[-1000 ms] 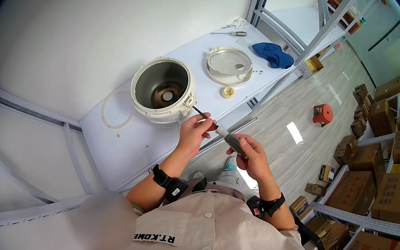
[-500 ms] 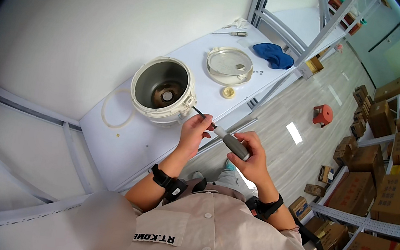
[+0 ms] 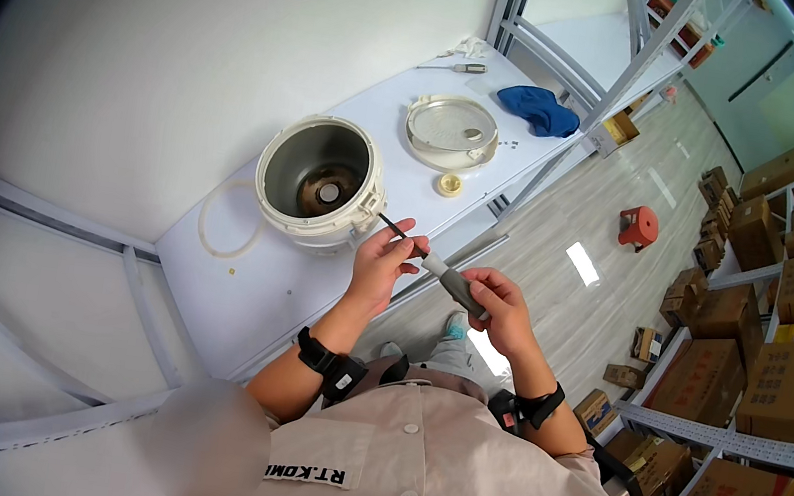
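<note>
My right hand [image 3: 499, 310] grips the grey and white handle of a screwdriver [image 3: 453, 286]. My left hand [image 3: 382, 262] pinches its dark shaft between thumb and fingers. The screwdriver slants up and left, its tip at the latch-side rim of a cream rice cooker body [image 3: 369, 206]; whether tip and rim touch I cannot tell. The cooker stands open without its inner pot, and a brown-stained plate with a round centre shows at its bottom. Beyond it lies the detached round lid [image 3: 448, 159], with a small yellowish round cap [image 3: 449, 186] in front.
On the white table [image 3: 237, 317] lie a pale sealing ring [image 3: 206, 231], a small yellow piece [image 3: 231, 271], a second screwdriver [image 3: 469, 68] and a blue cloth [image 3: 538, 112]. Metal frame posts rise at the far end. A red stool [image 3: 638, 228] and shelves of cardboard boxes [image 3: 700, 383] stand to the right.
My right fingers have closed further over the screwdriver handle. My left index finger has shifted slightly along the shaft. The cooker and other table items keep their places.
</note>
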Demonstrator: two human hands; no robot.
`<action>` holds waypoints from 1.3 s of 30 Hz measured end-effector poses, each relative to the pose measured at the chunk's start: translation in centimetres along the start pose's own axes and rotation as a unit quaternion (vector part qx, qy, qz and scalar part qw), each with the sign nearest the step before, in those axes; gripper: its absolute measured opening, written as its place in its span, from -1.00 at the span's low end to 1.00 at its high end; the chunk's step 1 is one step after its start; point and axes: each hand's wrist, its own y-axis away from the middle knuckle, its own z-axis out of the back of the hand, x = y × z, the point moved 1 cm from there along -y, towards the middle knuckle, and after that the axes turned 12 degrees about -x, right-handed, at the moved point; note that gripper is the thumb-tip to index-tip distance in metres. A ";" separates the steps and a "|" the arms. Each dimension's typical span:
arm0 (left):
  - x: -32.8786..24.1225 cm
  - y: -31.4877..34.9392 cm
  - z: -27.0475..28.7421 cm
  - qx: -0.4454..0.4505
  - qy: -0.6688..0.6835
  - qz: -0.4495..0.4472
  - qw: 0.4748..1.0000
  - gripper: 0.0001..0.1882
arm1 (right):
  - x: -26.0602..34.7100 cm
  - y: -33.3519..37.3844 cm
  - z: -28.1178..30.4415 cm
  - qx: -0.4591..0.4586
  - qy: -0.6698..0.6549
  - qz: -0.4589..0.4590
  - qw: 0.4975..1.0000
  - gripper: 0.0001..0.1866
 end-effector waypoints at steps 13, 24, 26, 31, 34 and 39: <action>0.6 -0.3 -0.5 -0.032 -0.008 0.014 0.999 -0.64 | 1.4 1.4 -1.7 0.030 0.175 0.273 0.945 -0.50; 0.7 -0.4 -0.3 -0.024 0.049 0.051 0.997 -0.57 | 1.5 2.2 -1.4 0.043 0.053 0.012 0.998 -0.47; 0.6 -0.1 -0.4 -0.024 0.046 0.055 0.997 -0.59 | 1.5 1.7 -1.1 0.037 0.027 0.004 0.999 -0.51; -0.1 0.4 -1.1 -0.006 0.047 0.037 0.998 -0.53 | -0.2 0.4 -0.7 -0.015 0.042 0.074 0.996 -0.60; -0.6 0.6 -1.4 -0.010 0.050 0.039 0.998 -0.57 | -0.5 0.3 -1.1 -0.049 0.116 0.190 0.974 -0.60; 0.2 -0.3 -0.3 -0.029 0.053 0.059 0.996 -0.77 | 0.4 0.7 -1.5 -0.070 0.237 0.312 0.918 -0.51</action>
